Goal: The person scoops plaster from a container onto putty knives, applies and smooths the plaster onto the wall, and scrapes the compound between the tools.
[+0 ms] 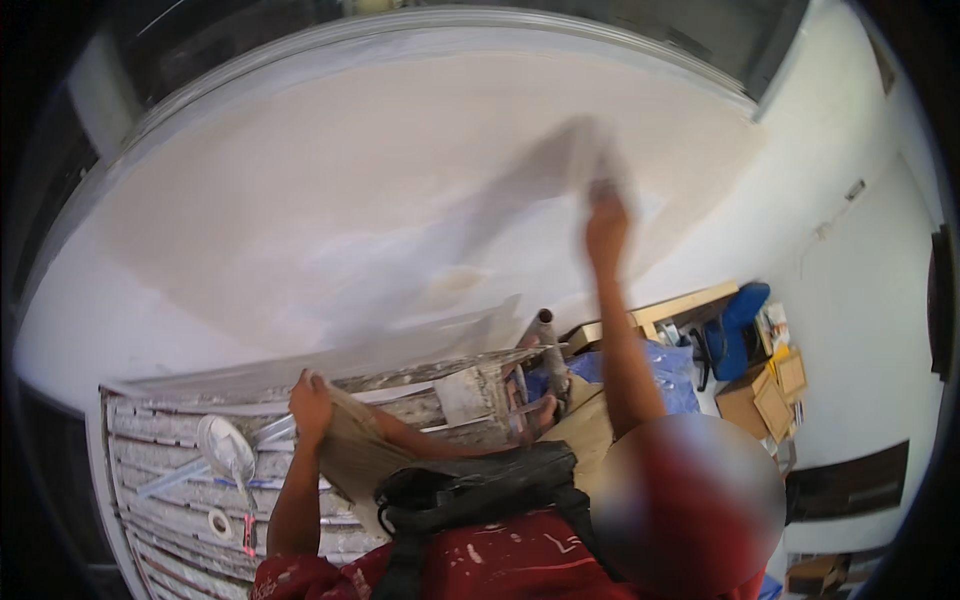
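My right hand [605, 232] is raised against the wall [350, 190], closed around a flat tool [592, 155] that is smeared by motion. Its exact kind cannot be made out. Under it the wall has a broad beige coat with whiter patches, and my arm's shadow falls across it. My left hand [311, 405] is low, beside my bent knee, in khaki trousers [350, 440]. Its fingers are curled in; whether they hold anything is hidden. Near that hand a round white dish [226, 447] with whitish stuff in it lies on the slatted platform [160, 425].
A tape roll [220, 522], a small red-handled tool [249, 535] and a clear strip [175, 480] lie on the slats. An upright metal pipe [547, 345] stands at the platform's right end. Beyond are blue plastic sheeting [670, 372], a blue chair [735, 325] and cardboard boxes [752, 402].
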Tool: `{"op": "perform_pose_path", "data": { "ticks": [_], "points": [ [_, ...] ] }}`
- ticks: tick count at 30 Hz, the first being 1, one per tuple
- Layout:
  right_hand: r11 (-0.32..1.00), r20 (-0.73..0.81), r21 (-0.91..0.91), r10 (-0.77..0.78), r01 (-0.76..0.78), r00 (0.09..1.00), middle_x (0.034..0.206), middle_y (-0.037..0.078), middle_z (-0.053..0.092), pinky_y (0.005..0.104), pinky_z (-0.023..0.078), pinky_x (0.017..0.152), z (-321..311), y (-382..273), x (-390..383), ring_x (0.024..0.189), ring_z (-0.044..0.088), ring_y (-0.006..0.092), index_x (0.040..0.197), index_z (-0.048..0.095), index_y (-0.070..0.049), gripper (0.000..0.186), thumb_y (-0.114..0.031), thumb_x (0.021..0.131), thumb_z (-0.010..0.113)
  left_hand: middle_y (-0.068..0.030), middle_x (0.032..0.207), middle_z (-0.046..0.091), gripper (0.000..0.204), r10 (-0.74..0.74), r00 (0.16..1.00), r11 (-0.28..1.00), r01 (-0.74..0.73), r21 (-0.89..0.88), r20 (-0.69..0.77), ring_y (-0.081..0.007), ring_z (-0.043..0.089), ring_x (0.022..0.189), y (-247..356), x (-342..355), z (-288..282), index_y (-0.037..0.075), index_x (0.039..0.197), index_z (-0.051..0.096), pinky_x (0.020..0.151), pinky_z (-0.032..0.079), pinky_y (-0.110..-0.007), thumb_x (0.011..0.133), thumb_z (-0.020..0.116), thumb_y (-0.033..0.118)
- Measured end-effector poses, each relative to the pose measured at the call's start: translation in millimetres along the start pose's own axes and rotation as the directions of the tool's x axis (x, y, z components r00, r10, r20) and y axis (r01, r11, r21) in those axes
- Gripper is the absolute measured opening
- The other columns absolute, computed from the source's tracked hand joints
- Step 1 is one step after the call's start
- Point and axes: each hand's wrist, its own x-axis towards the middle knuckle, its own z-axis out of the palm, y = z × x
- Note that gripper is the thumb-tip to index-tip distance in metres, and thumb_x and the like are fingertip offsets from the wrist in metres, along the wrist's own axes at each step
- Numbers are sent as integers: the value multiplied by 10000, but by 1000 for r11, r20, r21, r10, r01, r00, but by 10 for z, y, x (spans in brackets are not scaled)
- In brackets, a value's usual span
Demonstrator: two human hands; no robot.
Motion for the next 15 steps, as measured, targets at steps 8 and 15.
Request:
{"op": "perform_pose_path", "data": {
  "ticks": [8, 15],
  "points": [
    [992, -223, -66, -121, 109, 967, 1420, 230, 525, 420, 406, 1072, 441, -813, 509, 1284, 522, 389, 1453, 447, -10, 553, -64, 909, 530, -240, 980, 694, 317, -71, 996, 994, 67, 82, 54, -450, 658, 926, 38, 67, 35, 72, 1082, 645, 832, 502, -533, 956, 485, 315],
    [898, 428, 422, -318, 125, 846, 1297, 224, 599, 483, 464, 975, 1327, -2621, -908, 1159, 583, 397, 1373, 516, -24, 506, 17, 869, 532, -240, 964, 696, 306, -78, 990, 997, 75, 30, 117, -444, 661, 924, 148, 14, -130, 83, 1080, 654, 836, 496, -532, 967, 473, 303]
  ]
}}
